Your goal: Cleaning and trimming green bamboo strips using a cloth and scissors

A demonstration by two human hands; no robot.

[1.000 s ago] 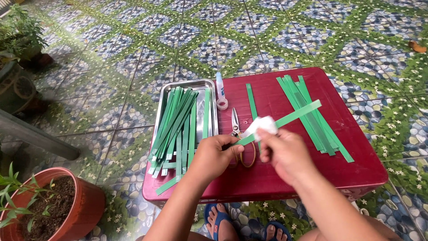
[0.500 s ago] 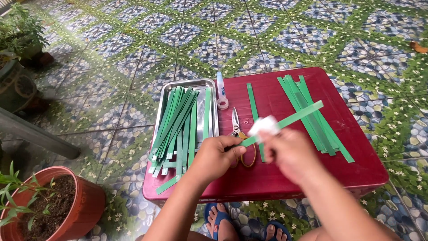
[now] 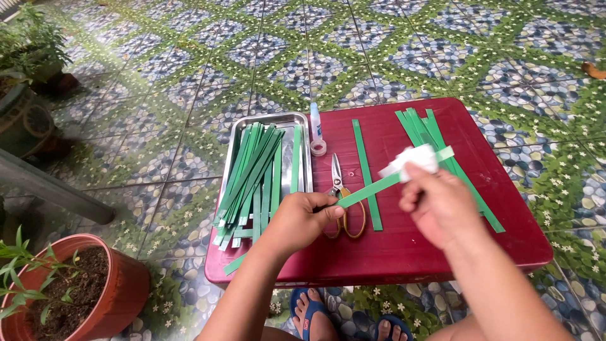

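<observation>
My left hand (image 3: 302, 218) pinches the near end of a long green leaf strip (image 3: 372, 186) above a low red table (image 3: 404, 252). My right hand (image 3: 435, 199) presses a wad of white tissue (image 3: 413, 159) around the strip near its far end. Below the strip lie scissors (image 3: 344, 202) with brown handles and a single green strip (image 3: 366, 170). A metal tray (image 3: 297, 123) on the table's left holds several green strips (image 3: 252, 173). More green strips (image 3: 435, 136) lie on the table's right side.
A small glue bottle (image 3: 315, 120) and a roll of clear tape (image 3: 318, 148) lie beside the tray. A terracotta plant pot (image 3: 95, 297) stands at lower left, other potted plants (image 3: 31, 57) at upper left. My feet in blue sandals (image 3: 315, 312) rest under the table on patterned tile floor.
My right hand has slid the white tissue along the strip toward its far end. The left hand keeps its hold on the near end.
</observation>
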